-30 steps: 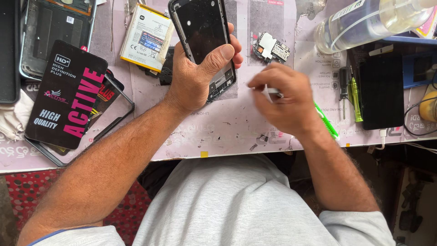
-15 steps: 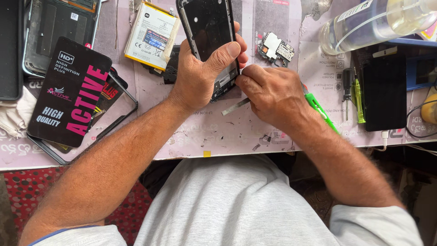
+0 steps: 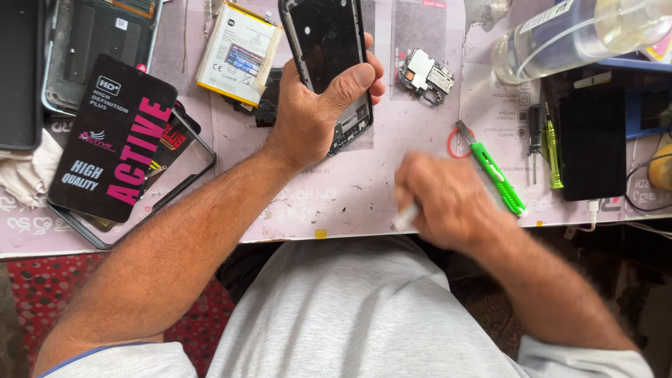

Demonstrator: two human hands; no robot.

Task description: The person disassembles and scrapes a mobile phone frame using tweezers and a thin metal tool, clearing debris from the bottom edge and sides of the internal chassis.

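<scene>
We found the left hand (image 3: 311, 115) closed around an opened phone frame (image 3: 327, 52), held tilted above the worktop (image 3: 364, 192) at upper centre of the frame. The right hand (image 3: 444, 199), blurred at centre right near the worktop edge, gripped a thin whitish tool (image 3: 406, 217). A green utility knife (image 3: 493, 171) lay just right of it; a small circuit board (image 3: 427, 75) and a flat battery (image 3: 236, 54) flanked the phone

place: phone repair workshop
evidence: bench (image 3: 364, 203) holds bare battery (image 3: 234, 54), loose circuit board (image 3: 427, 75), screwdrivers (image 3: 544, 143), stripped phone frame (image 3: 329, 63)
</scene>
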